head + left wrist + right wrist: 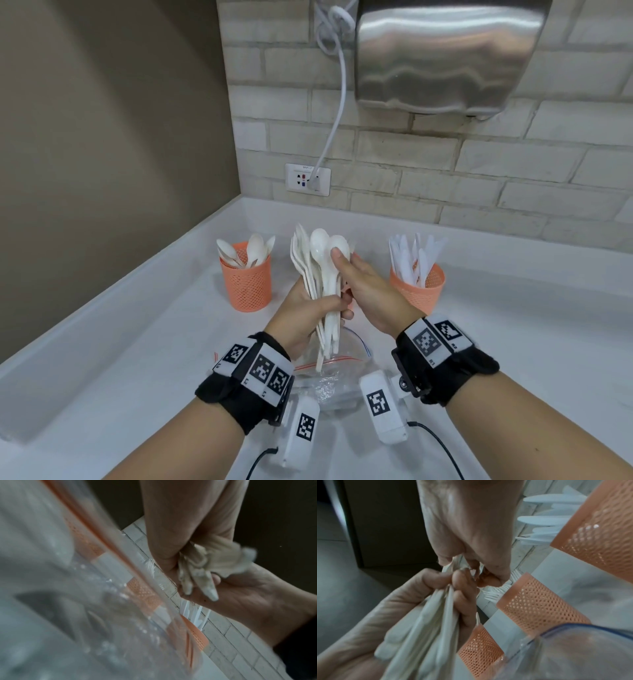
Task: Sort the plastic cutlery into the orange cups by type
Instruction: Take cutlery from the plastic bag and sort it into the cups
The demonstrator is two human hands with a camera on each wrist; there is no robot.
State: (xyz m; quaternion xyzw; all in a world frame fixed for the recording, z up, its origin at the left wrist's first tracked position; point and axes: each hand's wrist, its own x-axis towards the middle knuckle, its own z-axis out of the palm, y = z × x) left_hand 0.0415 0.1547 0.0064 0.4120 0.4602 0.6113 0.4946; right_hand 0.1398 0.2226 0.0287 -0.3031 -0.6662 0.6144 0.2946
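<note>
My left hand [329,305] grips a bundle of white plastic spoons [320,263] by the handles, held upright above the counter. My right hand [342,263] pinches one spoon near its bowl, thumb on the front. In the right wrist view its fingers [471,566] curl round the spoons [436,615]. Three orange mesh cups stand in a row behind. The left cup [246,281] holds spoons, the right cup [418,287] holds knives. The middle cup [539,608] holds forks and is mostly hidden behind my hands in the head view.
A clear zip bag [329,377] lies crumpled on the white counter [137,342] under my wrists. A brick wall with a socket [307,179], a cord and a steel hand dryer [445,54] rises behind the cups. A wall closes the left side.
</note>
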